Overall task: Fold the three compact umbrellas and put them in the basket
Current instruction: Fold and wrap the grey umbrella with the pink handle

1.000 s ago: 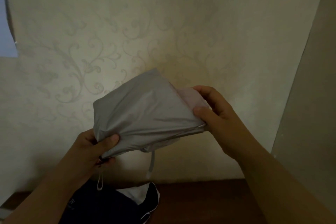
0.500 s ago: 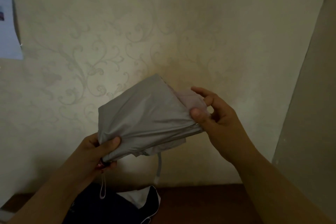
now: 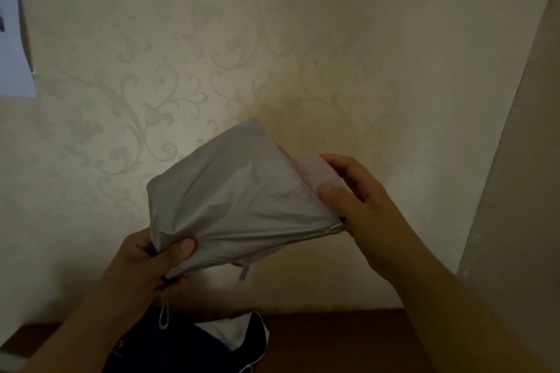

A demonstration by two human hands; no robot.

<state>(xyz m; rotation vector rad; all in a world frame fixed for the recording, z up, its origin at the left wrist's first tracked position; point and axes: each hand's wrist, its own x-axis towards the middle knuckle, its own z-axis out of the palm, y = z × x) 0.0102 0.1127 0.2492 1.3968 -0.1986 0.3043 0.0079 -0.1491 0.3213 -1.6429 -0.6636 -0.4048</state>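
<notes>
Holding grey umbrella (image 3: pixel 239 206) in mid-air before the wall | long axis runs lower-left to right | left hand (image 3: pixel 151 263) grips handle end | right hand (image 3: pixel 357 200) pinches canopy folds at tip end | basket unseen

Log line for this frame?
stage: folding | umbrella: grey, held up | left hand: grips handle end | right hand: pinches canopy | basket: unseen

Both hands grip umbrella (image 3: pixel 236 203) — midair.
</notes>
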